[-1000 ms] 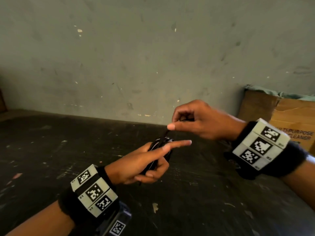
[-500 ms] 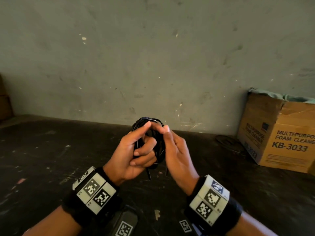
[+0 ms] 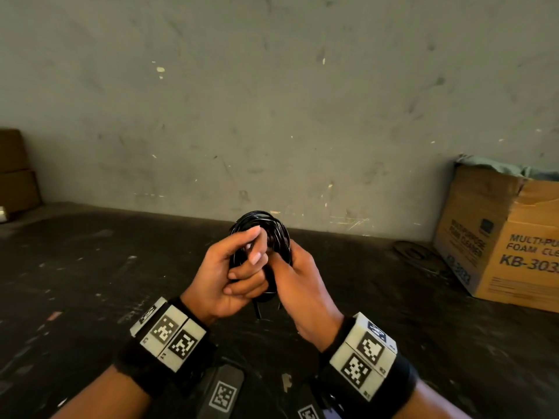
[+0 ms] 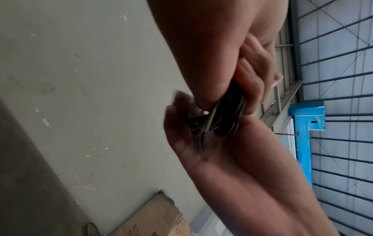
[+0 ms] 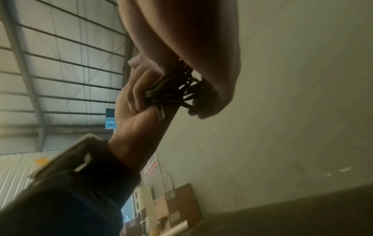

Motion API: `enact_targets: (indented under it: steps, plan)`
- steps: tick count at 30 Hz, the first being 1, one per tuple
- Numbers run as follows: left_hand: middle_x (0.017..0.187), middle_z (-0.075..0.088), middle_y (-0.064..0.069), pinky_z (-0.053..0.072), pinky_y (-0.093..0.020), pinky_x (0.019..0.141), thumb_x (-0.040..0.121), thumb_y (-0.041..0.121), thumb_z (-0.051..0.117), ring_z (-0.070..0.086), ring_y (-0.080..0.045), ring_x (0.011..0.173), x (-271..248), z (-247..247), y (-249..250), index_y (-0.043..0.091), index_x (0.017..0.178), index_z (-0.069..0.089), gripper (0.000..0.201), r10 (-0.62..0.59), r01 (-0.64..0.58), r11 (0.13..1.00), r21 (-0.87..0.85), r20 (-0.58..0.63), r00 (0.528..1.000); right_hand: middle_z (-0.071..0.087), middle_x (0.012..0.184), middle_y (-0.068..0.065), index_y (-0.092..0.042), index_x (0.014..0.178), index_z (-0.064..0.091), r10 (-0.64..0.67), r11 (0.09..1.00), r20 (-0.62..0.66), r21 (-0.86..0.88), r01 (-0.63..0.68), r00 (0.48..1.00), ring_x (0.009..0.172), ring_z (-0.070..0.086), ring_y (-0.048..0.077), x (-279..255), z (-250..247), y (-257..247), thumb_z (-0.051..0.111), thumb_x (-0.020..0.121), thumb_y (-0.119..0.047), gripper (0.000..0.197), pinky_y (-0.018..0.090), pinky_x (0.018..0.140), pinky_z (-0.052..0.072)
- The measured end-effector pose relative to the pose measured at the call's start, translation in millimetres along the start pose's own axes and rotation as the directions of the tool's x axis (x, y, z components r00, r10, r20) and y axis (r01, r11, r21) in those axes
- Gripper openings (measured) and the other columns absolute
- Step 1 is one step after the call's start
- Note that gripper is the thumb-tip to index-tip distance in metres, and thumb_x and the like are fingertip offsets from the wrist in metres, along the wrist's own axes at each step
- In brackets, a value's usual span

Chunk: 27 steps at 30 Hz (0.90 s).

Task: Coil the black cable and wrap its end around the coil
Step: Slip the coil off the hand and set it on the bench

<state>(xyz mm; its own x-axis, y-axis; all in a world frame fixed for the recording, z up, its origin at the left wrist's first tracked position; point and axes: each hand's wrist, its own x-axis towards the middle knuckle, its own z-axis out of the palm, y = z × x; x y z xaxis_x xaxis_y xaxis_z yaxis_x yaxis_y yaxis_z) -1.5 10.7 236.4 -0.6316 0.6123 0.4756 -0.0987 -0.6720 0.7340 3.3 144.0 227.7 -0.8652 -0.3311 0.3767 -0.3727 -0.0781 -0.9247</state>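
Closing tighter since before, both hands (image 3: 230, 276) seemingly gripping black cable (image 3: 273, 234)

We're prob. in a warehouse or workshop: scuffed concrete wall (image 3: 272, 116), corrugated metal roof w/ steel trusses (image 5: 60, 55), stacked cartons (image 5: 177, 206), a foam-cleaner box (image 3: 499, 246).
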Motion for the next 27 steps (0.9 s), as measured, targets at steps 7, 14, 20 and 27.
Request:
enact_targets:
  steps: [7,14,20,27]
  plan:
    - [0.036,0.028,0.007,0.020,-0.018,0.030,0.086,0.026,0.056,0.023,-0.007,0.022,-1,10,-9,0.012,0.063,0.052,0.027,0.161,-0.122,0.983,0.134,-0.343,0.926,0.068,0.100,0.015,-0.007,0.109,0.062,0.051,0.990,-0.109,0.139,-0.036,0.993,0.100,0.066,0.026,5,6,4,0.040,0.101,-0.021,0.027,0.041,0.093,0.053]
    - [0.035,0.027,0.007,0.022,-0.020,0.029,0.088,0.023,0.038,0.023,-0.007,0.025,5,20,-15,0.014,0.059,0.039,0.030,0.353,-0.296,0.935,0.197,-0.601,0.717,0.069,0.108,0.017,-0.010,0.105,0.065,0.106,0.971,-0.195,0.234,-0.058,0.975,0.106,0.064,0.026,5,14,9,0.045,0.099,-0.022,0.025,0.039,0.096,0.051]
    - [0.038,0.029,0.006,0.033,-0.019,0.035,0.086,0.019,0.043,0.027,-0.009,0.032,8,19,-18,0.018,0.055,0.034,0.032,0.367,-0.333,0.922,0.199,-0.727,0.580,0.069,0.107,0.017,-0.015,0.100,0.066,0.154,0.938,-0.253,0.342,-0.061,0.955,0.104,0.065,0.029,2,25,16,0.051,0.096,-0.025,0.018,0.039,0.092,0.053]
    - [0.059,0.055,0.002,0.047,-0.028,0.058,0.082,0.020,0.055,0.055,-0.012,0.056,7,11,-21,0.016,0.067,0.058,0.016,0.421,-0.292,0.901,0.321,-0.811,0.405,0.070,0.103,0.005,-0.022,0.100,0.062,0.090,0.962,-0.310,0.272,-0.003,0.947,0.096,0.068,0.013,2,40,31,0.050,0.096,-0.029,0.014,0.035,0.089,0.055]
